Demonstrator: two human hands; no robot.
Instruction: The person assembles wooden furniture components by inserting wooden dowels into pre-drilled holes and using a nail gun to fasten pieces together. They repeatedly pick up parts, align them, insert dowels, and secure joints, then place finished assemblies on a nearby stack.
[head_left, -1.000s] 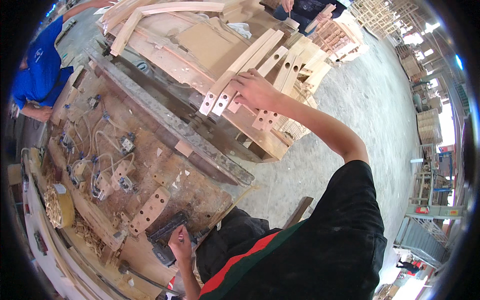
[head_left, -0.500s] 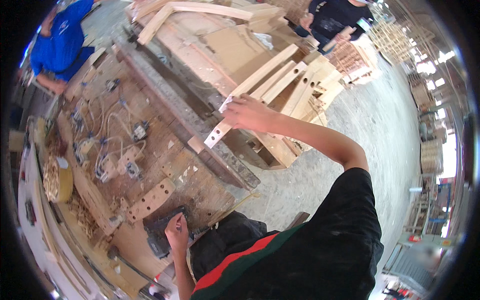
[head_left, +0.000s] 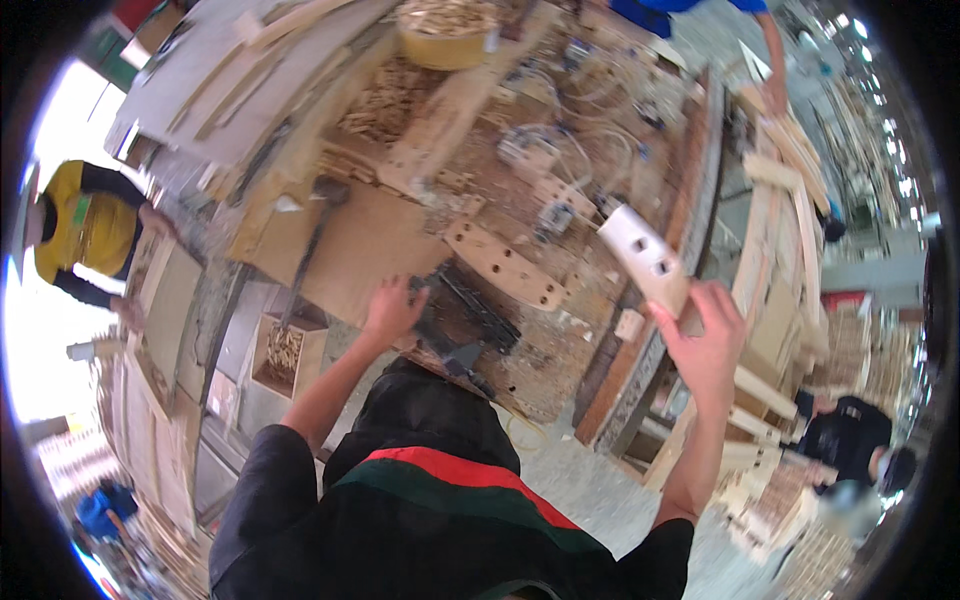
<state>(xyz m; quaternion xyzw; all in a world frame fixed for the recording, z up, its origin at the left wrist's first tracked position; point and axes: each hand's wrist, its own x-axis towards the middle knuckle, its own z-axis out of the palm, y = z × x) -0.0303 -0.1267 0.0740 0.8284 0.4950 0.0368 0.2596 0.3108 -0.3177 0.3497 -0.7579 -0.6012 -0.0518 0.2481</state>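
Note:
A pale wooden piece with two dark holes in its end [head_left: 643, 255] is gripped in my right hand [head_left: 705, 340], raised over the right side of the workbench. My left hand [head_left: 392, 315] is open, its fingers spread at the edge of a brown cardboard sheet [head_left: 350, 255]. Close beside it lies a black power tool, perhaps a nail gun [head_left: 470, 310], which the left hand may be touching; I cannot tell. Beyond the tool rests a flat, curved wooden part with several holes [head_left: 505, 265].
A hammer [head_left: 305, 240] lies on the cardboard. Dowels fill a wooden box [head_left: 262, 375] and a yellow tub [head_left: 440, 52]. Clamps with hoses [head_left: 550, 165] sit on the bench. A metal rail [head_left: 640, 365] edges it. Co-workers stand left [head_left: 95, 225], right [head_left: 850, 440] and at the back.
My view has turned left. My right hand has brought the holed wooden piece from the stack at the right to over the bench. My left hand has opened, near the black tool.

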